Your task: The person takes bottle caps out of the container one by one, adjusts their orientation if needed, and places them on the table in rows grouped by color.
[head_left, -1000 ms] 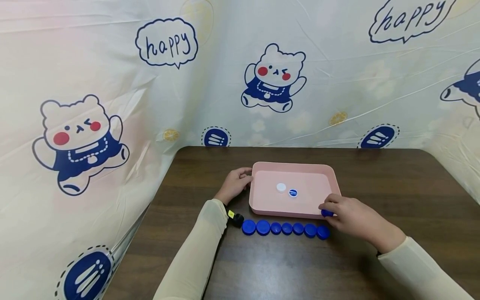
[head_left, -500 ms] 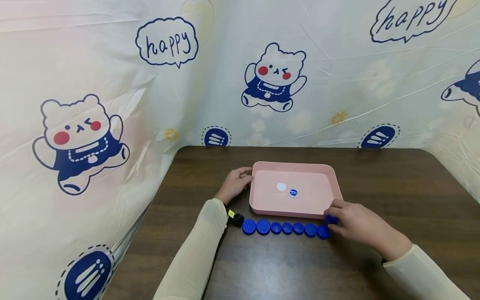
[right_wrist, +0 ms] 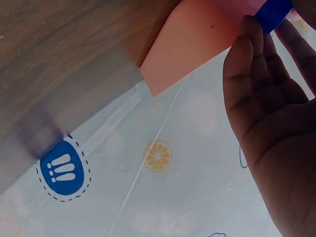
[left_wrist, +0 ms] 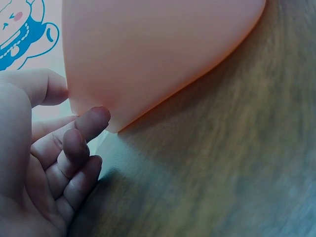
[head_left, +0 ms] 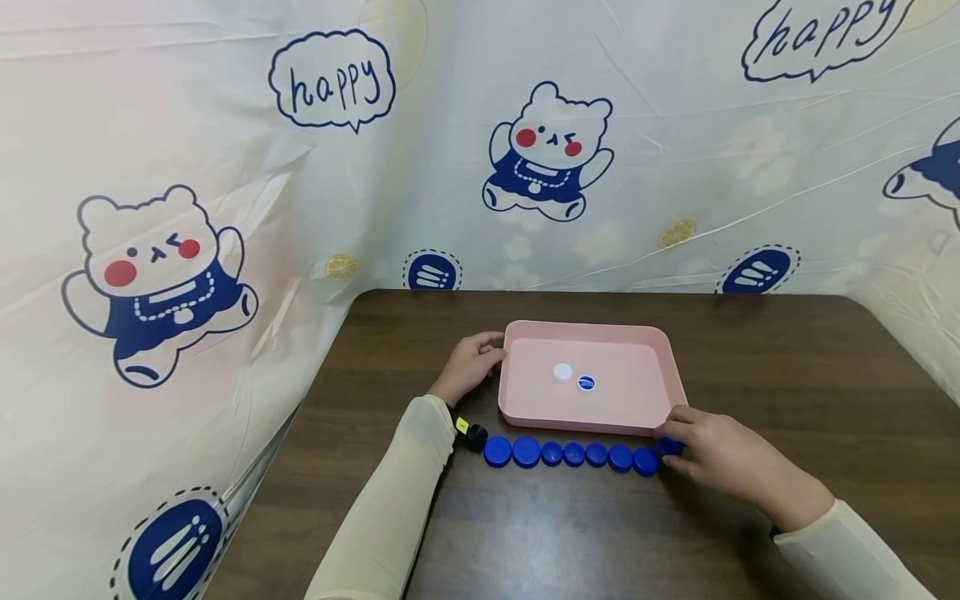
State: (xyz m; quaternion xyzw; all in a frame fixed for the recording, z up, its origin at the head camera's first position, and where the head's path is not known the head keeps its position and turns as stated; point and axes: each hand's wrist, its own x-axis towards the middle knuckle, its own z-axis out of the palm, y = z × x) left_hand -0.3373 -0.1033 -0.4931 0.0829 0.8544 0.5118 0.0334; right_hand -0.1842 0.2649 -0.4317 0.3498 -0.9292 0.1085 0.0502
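Note:
My right hand pinches a blue bottle cap between thumb and fingers, at the right end of a row of blue bottle caps. That held cap also shows at the top of the right wrist view. At the pink tray, my left hand touches the left side with its fingertips. Up close in the left wrist view, the fingers rest against the tray's outer wall, loosely bent. Inside the tray lie a white cap and a small white-and-blue round cap.
A dark wooden table carries everything. A black wrist camera on the left arm sits close to the row's left end. Behind the table hangs a patterned cloth. The tray's near edge runs just beyond the row.
My right hand has brought the blue bottle cap from over the tray's near right corner down and rightward to the row's right end. The left hand has stayed at the tray.

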